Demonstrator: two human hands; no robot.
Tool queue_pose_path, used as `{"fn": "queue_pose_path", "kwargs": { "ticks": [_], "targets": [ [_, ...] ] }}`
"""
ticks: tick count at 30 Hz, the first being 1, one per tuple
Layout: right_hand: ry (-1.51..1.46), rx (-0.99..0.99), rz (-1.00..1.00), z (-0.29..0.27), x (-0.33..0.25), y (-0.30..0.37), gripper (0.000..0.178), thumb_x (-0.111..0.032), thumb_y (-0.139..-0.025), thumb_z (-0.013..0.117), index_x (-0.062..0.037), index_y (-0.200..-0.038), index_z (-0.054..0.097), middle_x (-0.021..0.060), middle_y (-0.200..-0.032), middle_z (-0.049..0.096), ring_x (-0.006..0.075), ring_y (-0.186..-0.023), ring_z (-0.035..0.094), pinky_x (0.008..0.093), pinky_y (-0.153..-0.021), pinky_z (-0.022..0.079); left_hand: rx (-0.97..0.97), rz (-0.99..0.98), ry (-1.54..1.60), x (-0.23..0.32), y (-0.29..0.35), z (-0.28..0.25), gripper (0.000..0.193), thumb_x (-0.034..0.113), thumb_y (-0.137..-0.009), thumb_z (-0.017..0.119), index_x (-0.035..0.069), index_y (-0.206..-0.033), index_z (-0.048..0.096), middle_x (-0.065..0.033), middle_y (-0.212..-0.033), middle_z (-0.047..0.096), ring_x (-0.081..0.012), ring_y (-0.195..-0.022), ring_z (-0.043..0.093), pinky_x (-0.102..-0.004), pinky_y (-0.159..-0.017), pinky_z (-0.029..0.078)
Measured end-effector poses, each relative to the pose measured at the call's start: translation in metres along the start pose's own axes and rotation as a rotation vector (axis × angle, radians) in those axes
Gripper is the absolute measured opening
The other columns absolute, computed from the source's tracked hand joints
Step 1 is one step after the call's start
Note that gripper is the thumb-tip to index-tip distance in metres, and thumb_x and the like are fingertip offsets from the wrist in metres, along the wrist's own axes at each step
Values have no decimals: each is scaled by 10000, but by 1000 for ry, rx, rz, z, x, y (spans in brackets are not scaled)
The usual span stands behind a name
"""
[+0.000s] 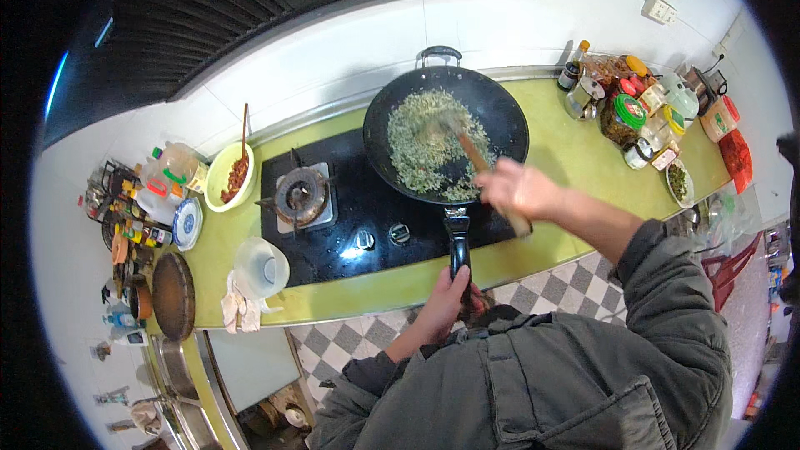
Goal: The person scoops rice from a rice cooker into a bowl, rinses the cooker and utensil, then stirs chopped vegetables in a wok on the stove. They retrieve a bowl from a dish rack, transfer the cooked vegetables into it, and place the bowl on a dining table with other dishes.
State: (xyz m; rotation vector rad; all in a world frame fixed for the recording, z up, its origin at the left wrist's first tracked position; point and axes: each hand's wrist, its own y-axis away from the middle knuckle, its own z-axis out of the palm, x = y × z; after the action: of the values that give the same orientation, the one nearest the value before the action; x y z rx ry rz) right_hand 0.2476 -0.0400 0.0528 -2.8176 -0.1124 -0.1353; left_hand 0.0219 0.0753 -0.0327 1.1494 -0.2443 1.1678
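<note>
Counter (575, 158), yellow-green, runs left to right, and I see a black hob (333, 237) set in it. On the hob's right burner sits my wok (446, 133), full of chopped greens. My left hand (446, 296) wraps shut round the wok's near handle. My right hand (517, 187), blurred, grips a wooden spatula (471, 154) dipped in the greens.

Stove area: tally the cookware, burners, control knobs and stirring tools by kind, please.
Black wok: 1
Wooden spatula, held in right hand: 1
Free burner: 1
Control knobs: 2
Left hand grips the wok's handle.
Total: 5
</note>
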Motion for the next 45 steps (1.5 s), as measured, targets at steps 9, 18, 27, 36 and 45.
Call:
{"fn": "queue_pose_path", "kwargs": {
  "ticks": [9,18,27,36,45],
  "targets": [
    [-320,418,308,-17,-46,47,114,-72,-758,681,-65,-853,619,97,-1087,616,205,-749,581,312,-641,511,343,706,-552,25,19,-15,346,240,-978,514,21,-1242,472,-71,-1077,527,-145,-965,503,-278,-834,434],
    [-499,668,357,-37,-43,121,126,-64,-730,739,-77,-826,659,69,-916,517,205,-768,475,286,-690,417,-328,229,275,15,-26,158,417,408,-1019,348,58,-1078,568,-64,-1050,591,-180,-1003,565,-342,-852,467],
    [-1790,-13,1141,-51,-13,162,468,-184,-966,477,-197,-1426,390,90,-1143,558,184,-852,603,303,-690,530,59,461,154,4,-126,189,380,433,-987,435,80,-1085,535,-22,-969,556,-139,-961,517,-319,-805,446],
    [-616,418,615,-39,-12,143,490,-48,-896,514,-82,-1380,445,200,-1120,603,274,-939,591,337,-816,489,-417,284,1027,-7,-174,169,601,439,-992,296,30,-1432,300,-136,-1522,245,-290,-1405,229,-461,-1143,230],
    [-710,343,684,-47,-34,133,477,-61,-879,510,-66,-1354,459,240,-1209,556,400,-1078,560,420,-917,450,-683,345,1042,-2,-210,177,408,222,-942,357,24,-1257,524,-143,-1186,612,-315,-1148,555,-507,-1080,345]
  ]
}}
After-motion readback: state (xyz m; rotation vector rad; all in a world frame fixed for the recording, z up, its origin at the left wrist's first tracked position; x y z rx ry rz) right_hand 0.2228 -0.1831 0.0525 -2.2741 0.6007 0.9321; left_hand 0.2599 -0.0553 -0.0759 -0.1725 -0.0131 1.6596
